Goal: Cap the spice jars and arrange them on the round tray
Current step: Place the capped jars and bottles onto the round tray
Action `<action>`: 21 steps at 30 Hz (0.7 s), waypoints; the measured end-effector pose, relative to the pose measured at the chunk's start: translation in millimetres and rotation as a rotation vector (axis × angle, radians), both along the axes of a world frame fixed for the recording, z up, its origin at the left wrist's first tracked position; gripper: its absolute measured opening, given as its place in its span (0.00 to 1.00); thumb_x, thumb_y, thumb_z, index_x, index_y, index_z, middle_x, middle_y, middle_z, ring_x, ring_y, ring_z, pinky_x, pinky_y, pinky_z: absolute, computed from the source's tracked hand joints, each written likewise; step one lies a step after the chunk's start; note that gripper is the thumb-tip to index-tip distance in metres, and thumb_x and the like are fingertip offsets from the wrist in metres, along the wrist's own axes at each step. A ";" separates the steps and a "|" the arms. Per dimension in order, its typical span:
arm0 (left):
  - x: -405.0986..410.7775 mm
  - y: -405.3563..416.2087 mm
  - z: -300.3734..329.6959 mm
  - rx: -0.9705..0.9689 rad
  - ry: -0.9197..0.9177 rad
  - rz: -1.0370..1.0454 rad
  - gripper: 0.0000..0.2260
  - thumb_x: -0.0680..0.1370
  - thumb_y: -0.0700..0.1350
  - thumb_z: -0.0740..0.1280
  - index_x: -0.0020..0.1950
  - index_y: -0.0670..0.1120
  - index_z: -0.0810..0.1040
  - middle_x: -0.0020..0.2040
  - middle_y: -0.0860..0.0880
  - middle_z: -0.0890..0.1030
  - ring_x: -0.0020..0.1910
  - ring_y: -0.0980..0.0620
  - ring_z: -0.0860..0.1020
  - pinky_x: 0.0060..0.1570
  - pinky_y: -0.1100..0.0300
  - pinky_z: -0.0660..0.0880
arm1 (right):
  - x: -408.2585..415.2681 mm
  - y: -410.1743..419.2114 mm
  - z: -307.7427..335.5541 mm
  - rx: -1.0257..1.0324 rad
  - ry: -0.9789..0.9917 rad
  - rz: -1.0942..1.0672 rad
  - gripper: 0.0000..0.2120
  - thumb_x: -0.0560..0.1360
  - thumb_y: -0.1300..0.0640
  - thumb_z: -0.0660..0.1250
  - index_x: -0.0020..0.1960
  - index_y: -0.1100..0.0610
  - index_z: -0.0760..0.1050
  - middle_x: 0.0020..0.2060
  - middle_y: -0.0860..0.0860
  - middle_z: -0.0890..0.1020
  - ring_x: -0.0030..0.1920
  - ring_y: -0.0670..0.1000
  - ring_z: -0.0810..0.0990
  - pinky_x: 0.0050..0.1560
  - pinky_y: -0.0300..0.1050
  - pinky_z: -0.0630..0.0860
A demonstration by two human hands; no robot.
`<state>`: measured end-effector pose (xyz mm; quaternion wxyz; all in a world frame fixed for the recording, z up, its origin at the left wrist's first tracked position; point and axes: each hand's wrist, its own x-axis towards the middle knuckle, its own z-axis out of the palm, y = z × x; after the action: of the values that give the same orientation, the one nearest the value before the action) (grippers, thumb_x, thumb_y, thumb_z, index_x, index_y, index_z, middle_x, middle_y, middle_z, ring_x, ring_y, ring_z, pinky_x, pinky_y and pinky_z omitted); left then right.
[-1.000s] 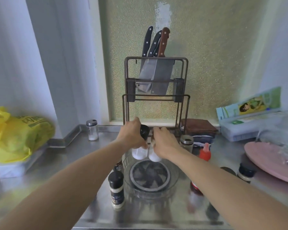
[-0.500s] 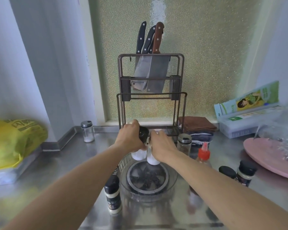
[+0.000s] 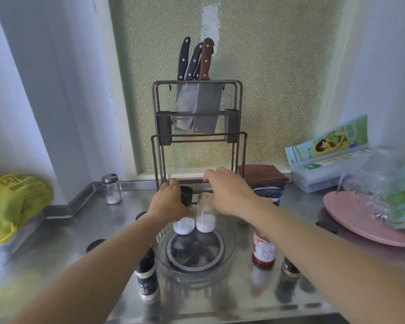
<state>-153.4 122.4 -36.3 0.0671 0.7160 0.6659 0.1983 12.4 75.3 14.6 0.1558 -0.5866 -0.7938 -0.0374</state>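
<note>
A clear round tray point(image 3: 230, 250) with a dark disc in its middle sits on the steel counter. Two glass jars with white powder stand side by side at its far edge. My left hand point(image 3: 170, 203) is closed around the left one, a black-capped jar point(image 3: 184, 226). The right one, a pale-topped jar point(image 3: 205, 220), stands free. My right hand point(image 3: 229, 194) hovers just right of and behind it, fingers spread, holding nothing. Off the tray stand a black-capped labelled jar point(image 3: 147, 280), a red sauce bottle point(image 3: 263, 252) and a small dark jar point(image 3: 290, 270).
A knife rack point(image 3: 198, 136) stands right behind the tray. A silver-lidded shaker point(image 3: 112, 188) is at the back left, beside a yellow bag point(image 3: 14, 202). Loose black lids point(image 3: 95, 244) point(image 3: 326, 226) lie on the counter. Folded cloths point(image 3: 263, 178) and a pink plate point(image 3: 360, 220) are on the right.
My right hand has let go of the pale-topped jar and moved up and to the right with fingers spread. My left hand still holds the black-capped jar.
</note>
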 end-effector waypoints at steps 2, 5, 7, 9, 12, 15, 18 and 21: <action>6.0 -8.0 6.8 0.090 -0.009 -0.012 0.46 0.66 0.58 0.83 0.74 0.42 0.65 0.68 0.41 0.73 0.68 0.41 0.74 0.67 0.49 0.72 | 19.8 -10.1 21.1 0.037 -0.011 0.013 0.20 0.77 0.60 0.71 0.68 0.56 0.75 0.62 0.55 0.78 0.62 0.58 0.77 0.59 0.52 0.76; 31.0 -26.7 20.0 0.282 -0.093 -0.139 0.40 0.69 0.55 0.80 0.76 0.45 0.66 0.70 0.44 0.73 0.70 0.43 0.72 0.68 0.51 0.70 | 52.5 -24.6 43.3 0.037 -0.039 -0.015 0.18 0.77 0.55 0.72 0.67 0.51 0.78 0.63 0.51 0.81 0.63 0.56 0.78 0.57 0.47 0.74; 54.7 -42.9 25.5 0.275 -0.159 -0.270 0.37 0.70 0.54 0.79 0.75 0.47 0.68 0.69 0.47 0.74 0.68 0.45 0.73 0.66 0.52 0.71 | 71.8 -31.3 50.0 0.010 -0.030 -0.054 0.16 0.76 0.55 0.73 0.63 0.50 0.80 0.59 0.50 0.83 0.60 0.54 0.81 0.59 0.50 0.78; 79.9 -59.1 23.3 0.153 -0.186 -0.365 0.37 0.70 0.56 0.79 0.74 0.48 0.69 0.68 0.49 0.76 0.67 0.48 0.75 0.65 0.53 0.73 | 90.3 -33.4 51.8 -0.011 0.007 -0.092 0.13 0.75 0.55 0.74 0.59 0.51 0.82 0.52 0.48 0.84 0.55 0.52 0.82 0.57 0.50 0.79; 113.2 -75.4 7.9 -0.055 -0.184 -0.444 0.33 0.68 0.57 0.80 0.68 0.47 0.73 0.62 0.49 0.82 0.60 0.49 0.79 0.61 0.52 0.77 | 111.6 -30.7 47.8 -0.050 0.099 -0.134 0.08 0.78 0.54 0.72 0.56 0.51 0.83 0.48 0.46 0.83 0.51 0.50 0.82 0.52 0.45 0.76; 133.7 -81.5 -9.6 -0.111 -0.227 -0.441 0.25 0.68 0.51 0.81 0.60 0.47 0.77 0.56 0.49 0.85 0.56 0.46 0.83 0.59 0.47 0.80 | 123.8 -24.7 39.0 -0.057 0.131 -0.171 0.08 0.81 0.56 0.68 0.57 0.53 0.84 0.55 0.49 0.85 0.54 0.51 0.82 0.54 0.45 0.76; 143.1 -80.6 -20.7 -0.066 -0.237 -0.388 0.23 0.69 0.50 0.79 0.60 0.48 0.76 0.54 0.49 0.85 0.54 0.46 0.82 0.56 0.49 0.80 | 129.6 -18.7 32.4 -0.072 0.122 -0.205 0.10 0.82 0.56 0.64 0.59 0.51 0.83 0.57 0.49 0.85 0.58 0.52 0.82 0.60 0.51 0.79; 144.4 -78.4 -25.3 -0.006 -0.273 -0.362 0.17 0.72 0.50 0.76 0.58 0.47 0.78 0.52 0.49 0.85 0.52 0.46 0.82 0.54 0.50 0.80 | 132.8 -11.4 26.5 -0.086 0.141 -0.209 0.10 0.82 0.56 0.63 0.59 0.50 0.82 0.57 0.48 0.85 0.56 0.51 0.82 0.60 0.52 0.79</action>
<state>-9.0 44.0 -61.6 0.1930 0.7902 0.5119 0.2760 145.1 63.8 41.1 0.1811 -0.6734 -0.7164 0.0221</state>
